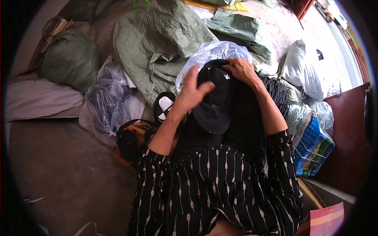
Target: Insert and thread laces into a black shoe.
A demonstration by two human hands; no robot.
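A black cap [212,120] with a small white emblem lies over my lap, its brim toward me. My right hand [242,71] grips the cap's far edge, with the fingers bent over the rim near the emblem. Along the cap's left side is my left hand [192,91], its thumb and fingers spread; whether it touches the cloth I cannot tell. Just beyond the cap bulges a clear plastic bag [226,48]. Another black cap with a white panel [165,107] sits by my left forearm. Right of my knees is a bundle of black layered pieces [275,92].
Grey-green woven sacks [157,35] spread out ahead. Clear knotted plastic bags [105,96] and a stuffed green sack [71,59] lie at left. At right stand a white sack [301,70], a blue patterned package [313,147] and a brown panel [346,126].
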